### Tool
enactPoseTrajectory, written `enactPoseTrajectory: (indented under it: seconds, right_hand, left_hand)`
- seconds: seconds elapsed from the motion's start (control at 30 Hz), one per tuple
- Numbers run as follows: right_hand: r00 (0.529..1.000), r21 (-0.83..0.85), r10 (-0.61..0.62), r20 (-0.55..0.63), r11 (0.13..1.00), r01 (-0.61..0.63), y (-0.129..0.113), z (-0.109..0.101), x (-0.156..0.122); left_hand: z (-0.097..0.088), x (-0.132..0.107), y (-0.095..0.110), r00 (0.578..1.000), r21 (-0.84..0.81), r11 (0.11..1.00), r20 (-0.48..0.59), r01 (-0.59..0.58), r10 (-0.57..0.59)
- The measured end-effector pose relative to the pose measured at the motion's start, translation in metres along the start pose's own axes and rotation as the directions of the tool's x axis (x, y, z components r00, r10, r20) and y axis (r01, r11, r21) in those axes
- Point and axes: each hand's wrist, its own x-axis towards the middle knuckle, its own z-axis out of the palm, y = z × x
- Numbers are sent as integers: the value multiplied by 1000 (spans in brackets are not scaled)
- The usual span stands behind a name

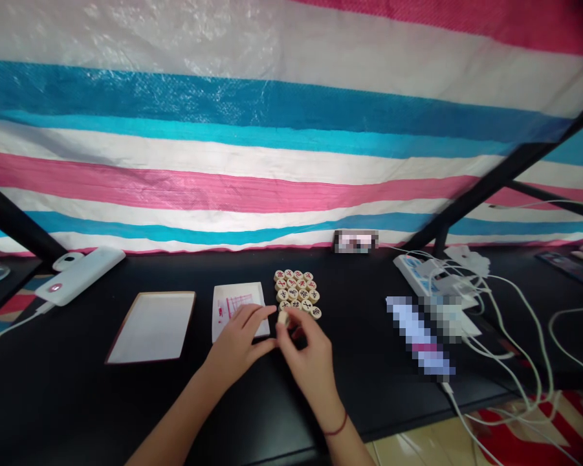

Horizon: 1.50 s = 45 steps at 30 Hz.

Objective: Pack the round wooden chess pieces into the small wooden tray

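Several round wooden chess discs [297,290] with red and black marks lie packed in rows on the black table [77,395]. My right hand [307,355] is closed in a pinch on one pale disc [284,317] just in front of that cluster. My left hand [237,340] rests with its fingers bent on the front edge of a white tray [237,301] that holds a sheet with red print, its fingertips close to the pinched disc.
An empty white tray [153,325] lies to the left. A white power bank [80,274] with a cable sits at far left. A power strip [417,268] and tangled white cables [505,304] fill the right side. A striped tarp [272,129] hangs behind.
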Motion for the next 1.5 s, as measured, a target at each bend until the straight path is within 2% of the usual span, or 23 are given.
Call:
enactPoseTrajectory:
  seconds: [0.07, 0.13, 0.23, 0.33, 0.57, 0.87, 1.1, 1.23, 1.4, 1.5]
  right_hand:
    - [993, -95, -6, -120, 995, -5, 20, -8, 5]
    - [988, -228, -23, -151, 974, -12, 42, -16, 8]
    - [991, -330, -32, -129, 944, -13, 70, -19, 8]
    - [996, -333, -7, -87, 943, -22, 83, -16, 5]
    - [991, -290, 19, -133, 955, -57, 87, -13, 3]
    - [991, -398, 23, -130, 915, -74, 90, -15, 4]
    - [987, -383, 103, -125, 912, -144, 88, -16, 4]
    - [982, -366, 139, -129, 913, -177, 90, -16, 5]
    - [978, -350, 151, -142, 917, -192, 91, -16, 5]
    - [977, -341, 153, -150, 919, -196, 91, -16, 6]
  left_hand:
    - [-2, 1, -3, 999, 45, 999, 41, 18, -20]
    - [-3, 2, -5, 998, 68, 997, 55, 38, -42]
    - [-5, 2, -7, 997, 64, 996, 49, 55, -59]
    - [-5, 2, -8, 997, 53, 997, 45, 53, -55]
    - [-5, 3, -8, 994, 41, 996, 75, 73, -76]
    - [-6, 4, -9, 990, 30, 994, 92, 105, -108]
    - [-7, 4, -7, 988, 45, 994, 112, 103, -107]
    - [-6, 3, -12, 989, 105, 992, 117, 76, -88]
    - [-9, 1, -24, 995, 248, 969, 101, -17, -9]
    - [-14, -2, -30, 996, 319, 947, 91, -20, -10]
